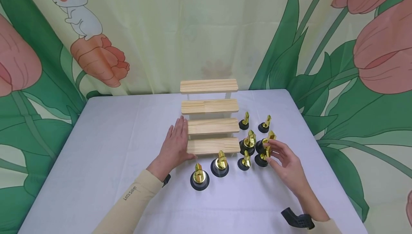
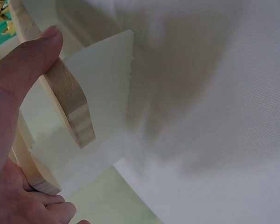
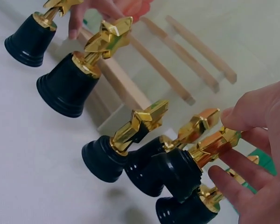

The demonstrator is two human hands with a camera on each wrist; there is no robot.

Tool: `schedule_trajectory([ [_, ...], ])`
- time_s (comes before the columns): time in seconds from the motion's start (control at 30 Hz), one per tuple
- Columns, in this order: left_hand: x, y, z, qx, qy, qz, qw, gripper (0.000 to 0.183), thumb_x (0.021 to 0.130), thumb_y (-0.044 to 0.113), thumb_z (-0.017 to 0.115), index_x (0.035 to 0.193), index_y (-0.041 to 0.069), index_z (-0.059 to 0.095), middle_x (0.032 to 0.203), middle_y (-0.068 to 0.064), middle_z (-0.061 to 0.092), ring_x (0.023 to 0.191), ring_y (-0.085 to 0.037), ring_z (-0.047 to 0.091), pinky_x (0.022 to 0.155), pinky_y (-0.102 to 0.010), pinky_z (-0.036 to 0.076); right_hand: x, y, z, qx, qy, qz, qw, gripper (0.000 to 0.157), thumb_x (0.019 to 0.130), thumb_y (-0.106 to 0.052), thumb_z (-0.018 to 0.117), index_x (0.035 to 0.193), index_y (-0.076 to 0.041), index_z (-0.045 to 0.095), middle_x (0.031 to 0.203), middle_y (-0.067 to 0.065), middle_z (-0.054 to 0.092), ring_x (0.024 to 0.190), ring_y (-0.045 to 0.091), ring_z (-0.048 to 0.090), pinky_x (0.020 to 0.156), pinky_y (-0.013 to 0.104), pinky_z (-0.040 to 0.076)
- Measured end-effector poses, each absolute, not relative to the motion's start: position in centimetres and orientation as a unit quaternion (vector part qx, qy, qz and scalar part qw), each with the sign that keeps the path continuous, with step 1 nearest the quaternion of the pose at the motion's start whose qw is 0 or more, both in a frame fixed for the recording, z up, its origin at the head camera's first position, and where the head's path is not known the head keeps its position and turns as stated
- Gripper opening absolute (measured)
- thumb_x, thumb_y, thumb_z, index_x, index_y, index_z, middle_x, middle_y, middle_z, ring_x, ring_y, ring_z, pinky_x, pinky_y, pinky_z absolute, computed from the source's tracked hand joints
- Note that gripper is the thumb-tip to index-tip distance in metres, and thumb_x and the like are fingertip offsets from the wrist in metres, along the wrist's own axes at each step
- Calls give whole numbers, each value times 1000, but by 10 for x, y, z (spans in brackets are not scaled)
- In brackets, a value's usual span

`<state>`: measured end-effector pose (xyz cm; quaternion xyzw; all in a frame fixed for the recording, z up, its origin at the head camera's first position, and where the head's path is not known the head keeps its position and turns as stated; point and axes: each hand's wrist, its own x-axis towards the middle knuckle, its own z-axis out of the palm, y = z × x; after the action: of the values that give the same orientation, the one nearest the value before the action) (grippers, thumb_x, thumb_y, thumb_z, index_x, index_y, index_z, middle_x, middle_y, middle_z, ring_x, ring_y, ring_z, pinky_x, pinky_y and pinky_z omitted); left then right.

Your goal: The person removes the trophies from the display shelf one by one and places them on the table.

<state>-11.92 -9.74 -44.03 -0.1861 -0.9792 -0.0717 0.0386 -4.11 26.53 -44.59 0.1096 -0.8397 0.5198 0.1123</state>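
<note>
A stepped display rack with wooden planks and translucent side panels stands on the table. My left hand grips its left side, with the thumb over the lowest plank and the fingers at the plank above. At the right, my right hand pinches the gold star top of a small trophy with a black base. In the right wrist view that base looks tilted beside other trophies. Two larger star trophies, one nearer and one behind it, stand upright before the rack.
More star trophies crowd the rack's right side, among them a larger one, a small one and another. A white cloth covers the table. Behind it hangs a curtain printed with tulips and a rabbit.
</note>
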Motion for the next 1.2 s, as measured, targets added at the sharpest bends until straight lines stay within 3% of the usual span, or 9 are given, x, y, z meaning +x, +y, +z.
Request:
schedule_trajectory([
  [0.3,-119,-97,-440,-182,-980,-75,36,142,57,54,92,154,-10,11,163,-28,11,152,-38,19,123,-53,23,-42,265,-460,97,-852,506,88,58,85,10,69,138,0,49,129,13,62,118,-3,56,97,12,48],
  [0.5,-118,-98,-439,-185,-979,-79,38,141,58,54,92,154,-10,11,163,-28,12,152,-38,19,123,-53,23,-41,266,-471,95,-856,502,74,58,86,10,68,139,0,47,131,12,61,119,-9,53,98,10,47],
  [1.2,-118,-96,-438,-180,-980,-77,24,141,59,54,91,155,-10,9,164,-28,10,153,-38,17,123,-53,22,-39,271,-481,119,-862,486,78,59,83,15,67,137,2,49,128,15,62,118,-9,53,99,9,46],
])
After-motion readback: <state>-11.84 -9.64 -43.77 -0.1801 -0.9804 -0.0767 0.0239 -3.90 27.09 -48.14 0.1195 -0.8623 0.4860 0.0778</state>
